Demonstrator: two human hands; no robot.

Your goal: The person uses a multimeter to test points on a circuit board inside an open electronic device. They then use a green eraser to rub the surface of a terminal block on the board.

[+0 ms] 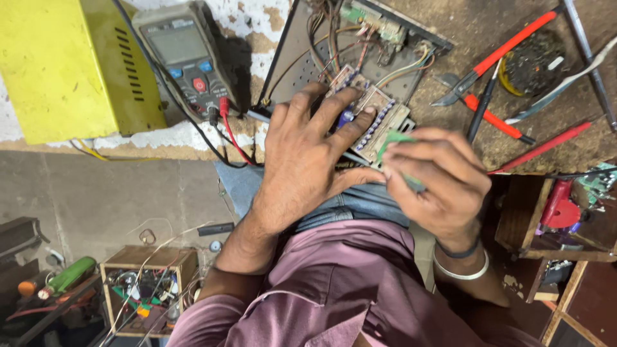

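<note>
Closest to me, my left hand (302, 160) lies spread with open fingers over a small pale circuit board studded with rows of components (376, 122), pressing it flat at the near edge of the rough brown workbench (463, 38). Just beside it, my right hand (437, 180) is closed, pinching a thin green-handled tool (400, 154) whose tip meets that board. Beyond the board lies one open grey metal chassis full of coloured wires (302, 51). To its left leans one grey digital multimeter (186, 54) with a blank screen, two blue buttons and one red button; a red lead and a black lead are plugged into it. Farther left stands one yellow metal box with vent slits (71, 64). To the right lie one pair of red-handled pliers (495, 77) and one red-handled screwdriver (546, 146). Down on the floor sits one wooden crate of parts (148, 289).
</note>
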